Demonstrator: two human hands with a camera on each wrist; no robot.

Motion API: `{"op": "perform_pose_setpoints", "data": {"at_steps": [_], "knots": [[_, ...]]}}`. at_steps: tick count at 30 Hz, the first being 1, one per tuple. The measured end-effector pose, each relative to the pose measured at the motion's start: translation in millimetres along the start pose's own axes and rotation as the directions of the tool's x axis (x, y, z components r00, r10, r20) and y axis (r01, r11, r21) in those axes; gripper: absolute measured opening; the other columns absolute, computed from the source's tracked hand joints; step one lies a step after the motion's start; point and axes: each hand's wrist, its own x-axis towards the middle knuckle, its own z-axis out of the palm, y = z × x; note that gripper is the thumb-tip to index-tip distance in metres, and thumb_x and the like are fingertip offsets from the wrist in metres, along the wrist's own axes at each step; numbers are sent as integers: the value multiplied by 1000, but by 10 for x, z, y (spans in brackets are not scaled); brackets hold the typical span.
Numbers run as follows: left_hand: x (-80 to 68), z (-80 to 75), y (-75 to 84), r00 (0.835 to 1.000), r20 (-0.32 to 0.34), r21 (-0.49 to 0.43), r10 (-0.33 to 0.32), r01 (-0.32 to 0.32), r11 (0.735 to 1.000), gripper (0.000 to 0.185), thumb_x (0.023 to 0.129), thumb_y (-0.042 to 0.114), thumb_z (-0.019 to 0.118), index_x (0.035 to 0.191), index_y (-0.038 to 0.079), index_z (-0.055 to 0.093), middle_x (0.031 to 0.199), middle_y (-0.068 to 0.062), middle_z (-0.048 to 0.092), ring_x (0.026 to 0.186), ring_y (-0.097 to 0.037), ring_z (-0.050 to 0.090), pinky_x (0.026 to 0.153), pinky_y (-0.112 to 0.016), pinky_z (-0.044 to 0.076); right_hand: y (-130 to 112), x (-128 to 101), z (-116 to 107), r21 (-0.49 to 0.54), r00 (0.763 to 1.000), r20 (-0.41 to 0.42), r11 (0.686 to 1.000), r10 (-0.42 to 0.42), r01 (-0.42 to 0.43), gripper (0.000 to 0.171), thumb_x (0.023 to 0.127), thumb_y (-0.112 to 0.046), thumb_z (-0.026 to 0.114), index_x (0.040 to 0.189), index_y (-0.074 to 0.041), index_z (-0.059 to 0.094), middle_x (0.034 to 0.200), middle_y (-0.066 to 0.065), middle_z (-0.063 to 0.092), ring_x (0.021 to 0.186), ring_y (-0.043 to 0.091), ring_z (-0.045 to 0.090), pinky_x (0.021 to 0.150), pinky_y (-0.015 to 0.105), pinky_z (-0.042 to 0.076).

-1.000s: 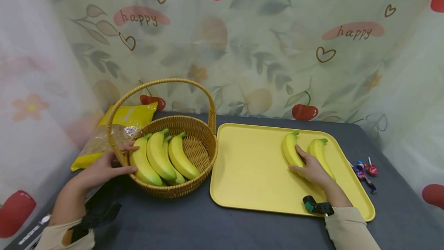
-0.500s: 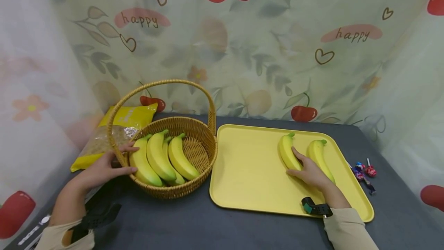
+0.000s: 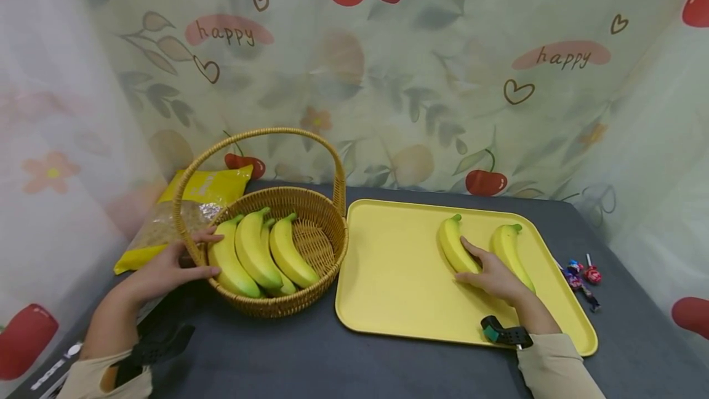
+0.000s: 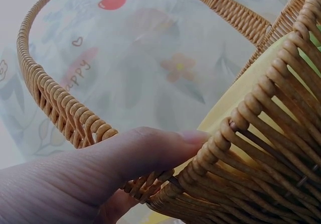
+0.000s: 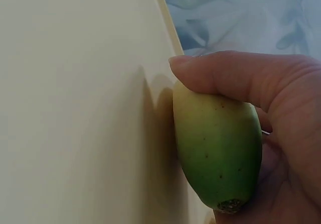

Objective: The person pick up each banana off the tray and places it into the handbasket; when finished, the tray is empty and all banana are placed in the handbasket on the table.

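My left hand (image 3: pixel 166 268) holds the left rim of a wicker basket (image 3: pixel 277 306) near the foot of its arched handle (image 3: pixel 257 132). In the left wrist view the thumb lies over the woven rim (image 4: pixel 220 138). Several yellow bananas (image 3: pixel 256 251) with green tips lie inside that basket. Over the yellow tray (image 3: pixel 388 263), my right hand (image 3: pixel 493 273) grips a banana (image 3: pixel 455 245) between thumb and fingers. Its green end (image 5: pixel 220 169) shows close up in the right wrist view, close to the tray surface. A second banana (image 3: pixel 506 248) lies on the tray just right of that hand.
Behind the basket on the left rests a yellow bag (image 3: pixel 216 183) with a see-through part. Small wrapped lollipops (image 3: pixel 578 273) lie right of the tray on the dark tabletop (image 3: pixel 266 356). A printed curtain (image 3: pixel 388 97) encloses the back and sides.
My right hand has shifted slightly left with the banana, whose stem end has swung left, away from the other banana. The left hand and basket have kept their places.
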Motion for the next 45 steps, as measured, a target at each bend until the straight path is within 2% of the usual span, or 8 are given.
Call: {"op": "perform_pose_setpoints", "data": {"at_steps": [8, 16, 21, 24, 27, 31, 37, 45], "knots": [[-3, 1, 0, 1000, -1, 2, -6, 6, 1000, 61, 89, 22, 62, 142, 5, 37, 152, -30, 11, 136, -51, 10, 99, -64, 26, -75, 8, 7, -10, 998, 7, 998, -57, 57, 83, 85, -27, 67, 147, 0, 18, 152, 22, 20, 137, 41, 22, 96, 22, 37], [-6, -3, -9, 1000, -1, 34, -5, 5, 999, 62, 89, 24, 63, 142, 6, 37, 152, -30, 11, 136, -51, 12, 98, -53, 35, -98, 27, 51, 18, 998, 3, 998, -56, 56, 83, 85, -25, 68, 147, 0, 20, 152, 21, 22, 137, 39, 22, 88, 3, 29], [-16, 4, -5, 1000, 2, 34, -9, 8, 999, 61, 89, 24, 62, 142, 6, 37, 152, -29, 11, 136, -50, 14, 97, -52, 36, -156, 28, 73, -12, 997, 3, 997, -74, 74, 79, 86, -24, 67, 146, 0, 22, 151, 22, 25, 137, 40, 25, 101, 29, 37], [-23, 4, 4, 1000, 1, 22, -19, 19, 1000, 61, 90, 25, 62, 142, 6, 37, 151, -29, 13, 134, -48, 22, 92, -33, 43, -216, 27, 82, -26, 995, 6, 994, -101, 102, 77, 87, -22, 66, 146, 0, 22, 150, 23, 26, 136, 40, 25, 102, 39, 35], [-21, 2, 11, 1000, 3, 1, -20, 20, 1000, 61, 90, 24, 62, 142, 6, 37, 151, -29, 15, 132, -45, 30, 83, -15, 42, -295, 27, 96, -8, 992, 12, 992, -122, 122, 77, 87, -21, 66, 147, -1, 22, 151, 20, 24, 137, 38, 24, 101, 21, 34], [-17, -5, 8, 1000, 1, 9, -11, 11, 1000, 60, 90, 24, 62, 142, 6, 37, 151, -29, 15, 133, -46, 26, 85, -17, 42, -421, 28, 109, 8, 988, 32, 988, -151, 151, 77, 87, -21, 66, 147, -3, 21, 153, 17, 22, 138, 36, 23, 94, 3, 26], [-17, -11, -8, 1000, -4, 40, -18, 18, 999, 60, 90, 25, 62, 142, 6, 38, 150, -29, 18, 134, -48, 22, 94, -36, 41, -632, 14, 122, -25, 973, 56, 974, -222, 224, 75, 87, -15, 66, 146, -1, 23, 151, 19, 25, 136, 36, 28, 98, 13, 34], [1, -7, -11, 1000, 3, 12, -12, 12, 1000, 61, 90, 24, 62, 142, 5, 37, 151, -30, 16, 134, -47, 24, 81, -7, 38, -921, -42, 125, -41, 955, 100, 958, -280, 285, 72, 87, -13, 65, 146, -2, 26, 152, 17, 26, 136, 31, 32, 98, 15, 36]]}}
